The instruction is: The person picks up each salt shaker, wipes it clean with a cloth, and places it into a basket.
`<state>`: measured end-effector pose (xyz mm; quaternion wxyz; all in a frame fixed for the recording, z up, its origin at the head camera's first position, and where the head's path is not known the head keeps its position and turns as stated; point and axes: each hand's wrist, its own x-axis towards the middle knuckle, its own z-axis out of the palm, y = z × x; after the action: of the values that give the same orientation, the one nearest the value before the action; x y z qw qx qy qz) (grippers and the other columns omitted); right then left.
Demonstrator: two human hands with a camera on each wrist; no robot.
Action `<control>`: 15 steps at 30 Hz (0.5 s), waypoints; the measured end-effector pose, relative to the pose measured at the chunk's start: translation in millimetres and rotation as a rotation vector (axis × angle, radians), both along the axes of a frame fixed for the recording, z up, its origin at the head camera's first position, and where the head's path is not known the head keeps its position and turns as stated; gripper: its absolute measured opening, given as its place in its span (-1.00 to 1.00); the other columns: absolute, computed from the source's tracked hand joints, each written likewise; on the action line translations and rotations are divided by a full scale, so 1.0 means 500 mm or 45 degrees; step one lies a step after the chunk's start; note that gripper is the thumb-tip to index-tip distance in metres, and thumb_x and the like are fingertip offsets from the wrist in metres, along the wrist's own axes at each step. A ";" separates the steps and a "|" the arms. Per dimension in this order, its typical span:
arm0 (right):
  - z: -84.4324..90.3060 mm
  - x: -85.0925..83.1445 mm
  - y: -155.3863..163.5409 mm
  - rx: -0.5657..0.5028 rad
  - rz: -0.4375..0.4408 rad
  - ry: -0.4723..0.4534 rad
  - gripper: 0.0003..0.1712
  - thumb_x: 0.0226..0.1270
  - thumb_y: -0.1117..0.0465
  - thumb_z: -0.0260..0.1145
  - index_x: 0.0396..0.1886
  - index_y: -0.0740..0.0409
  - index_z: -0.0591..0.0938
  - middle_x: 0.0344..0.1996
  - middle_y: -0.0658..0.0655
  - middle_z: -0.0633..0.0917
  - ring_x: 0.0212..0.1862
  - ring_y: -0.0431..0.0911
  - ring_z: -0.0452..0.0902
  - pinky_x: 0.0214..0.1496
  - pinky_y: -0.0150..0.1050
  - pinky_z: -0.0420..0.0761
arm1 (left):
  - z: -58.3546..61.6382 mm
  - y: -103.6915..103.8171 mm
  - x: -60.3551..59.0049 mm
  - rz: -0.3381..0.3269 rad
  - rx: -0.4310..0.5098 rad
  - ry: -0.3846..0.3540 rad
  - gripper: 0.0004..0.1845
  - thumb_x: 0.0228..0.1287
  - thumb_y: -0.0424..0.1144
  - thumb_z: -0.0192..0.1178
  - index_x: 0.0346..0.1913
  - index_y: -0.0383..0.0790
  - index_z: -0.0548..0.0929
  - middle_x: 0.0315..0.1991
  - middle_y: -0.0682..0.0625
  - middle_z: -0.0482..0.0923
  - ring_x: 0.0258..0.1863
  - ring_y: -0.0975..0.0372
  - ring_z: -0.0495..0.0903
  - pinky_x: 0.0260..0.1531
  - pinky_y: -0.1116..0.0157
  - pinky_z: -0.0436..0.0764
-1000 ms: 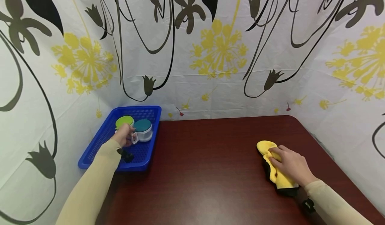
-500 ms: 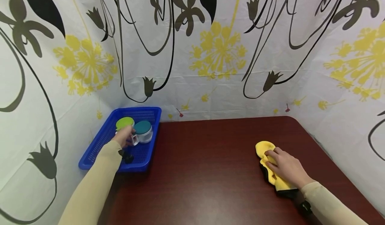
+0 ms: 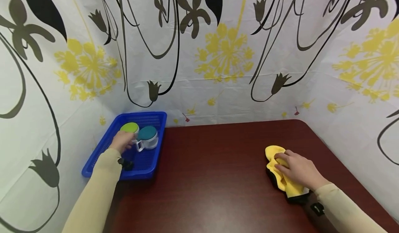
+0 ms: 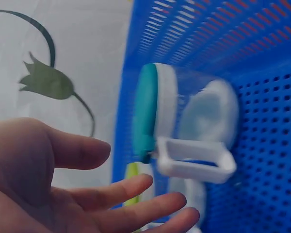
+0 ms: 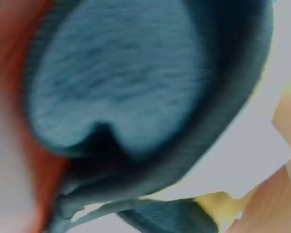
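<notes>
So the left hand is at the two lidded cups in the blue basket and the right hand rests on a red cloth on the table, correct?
Not quite: the cloth under the right hand is yellow, not red, as the head view shows. The rest holds: the left hand is at the two lidded cups in the blue basket, and the cloth lies on the table.

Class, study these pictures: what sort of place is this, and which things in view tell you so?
Probably a staged tabletop booth, not a lived-in room: a floral printed sheet hangs round a dark red table, which bears only a blue basket of lidded cups and a yellow cloth.
</notes>
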<state>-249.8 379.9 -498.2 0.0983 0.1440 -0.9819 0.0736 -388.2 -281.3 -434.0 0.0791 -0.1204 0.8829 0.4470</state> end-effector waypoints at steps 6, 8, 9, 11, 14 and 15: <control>0.024 -0.009 -0.020 -0.064 -0.027 0.076 -0.52 0.36 -0.06 0.38 0.17 0.04 0.65 -0.08 0.12 0.61 -0.40 -0.17 0.50 -0.61 -0.26 0.39 | 0.043 -0.004 -0.003 -0.072 -0.181 0.133 -0.71 0.46 -0.09 -0.04 -0.22 -0.30 0.47 -0.37 -0.13 0.49 -0.36 0.04 0.48 -0.36 0.12 0.47; 0.032 -0.013 -0.028 -0.080 -0.028 0.100 -0.52 0.35 -0.06 0.38 0.18 0.04 0.65 -0.05 0.14 0.61 -0.37 -0.13 0.53 -0.61 -0.25 0.41 | 0.057 0.001 0.004 -0.073 -0.218 0.178 -0.62 0.49 -0.07 -0.04 -0.01 -0.37 0.55 -0.13 -0.26 0.57 -0.18 -0.07 0.52 -0.21 0.01 0.53; 0.035 -0.015 -0.032 -0.084 -0.030 0.108 -0.51 0.35 -0.06 0.38 0.19 0.03 0.64 -0.03 0.15 0.61 -0.35 -0.09 0.54 -0.61 -0.23 0.42 | 0.063 0.004 0.009 -0.073 -0.234 0.196 -0.56 0.49 -0.06 -0.04 0.12 -0.37 0.54 0.01 -0.30 0.55 -0.08 -0.10 0.51 -0.14 -0.03 0.53; 0.042 -0.016 -0.038 -0.096 -0.039 0.118 -0.50 0.35 -0.05 0.38 0.21 0.02 0.63 0.01 0.17 0.60 -0.29 -0.02 0.57 -0.59 -0.19 0.46 | 0.076 0.014 0.021 -0.080 -0.278 0.239 -0.46 0.51 -0.03 -0.05 0.32 -0.36 0.47 0.25 -0.34 0.46 0.04 -0.14 0.48 -0.05 -0.09 0.51; 0.051 -0.018 -0.046 -0.128 -0.055 0.124 -0.49 0.38 -0.07 0.35 0.24 0.02 0.61 0.06 0.20 0.58 -0.18 0.08 0.59 -0.54 -0.10 0.53 | 0.090 0.032 0.042 -0.103 -0.338 0.333 -0.44 0.51 0.00 -0.07 0.36 -0.31 0.47 0.28 -0.32 0.47 -0.09 -0.11 0.53 -0.15 -0.04 0.52; 0.054 -0.019 -0.049 -0.143 -0.059 0.127 -0.50 0.39 -0.07 0.34 0.24 0.01 0.60 0.08 0.21 0.58 -0.15 0.10 0.59 -0.52 -0.07 0.54 | 0.093 0.039 0.051 -0.105 -0.353 0.365 -0.44 0.51 0.02 -0.08 0.36 -0.29 0.48 0.26 -0.31 0.49 -0.10 -0.11 0.54 -0.15 -0.05 0.52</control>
<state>-259.2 355.3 -471.4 0.1567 0.1189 -0.9732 0.1189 -362.9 -261.6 -387.4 -0.0463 -0.0290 0.9424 0.3301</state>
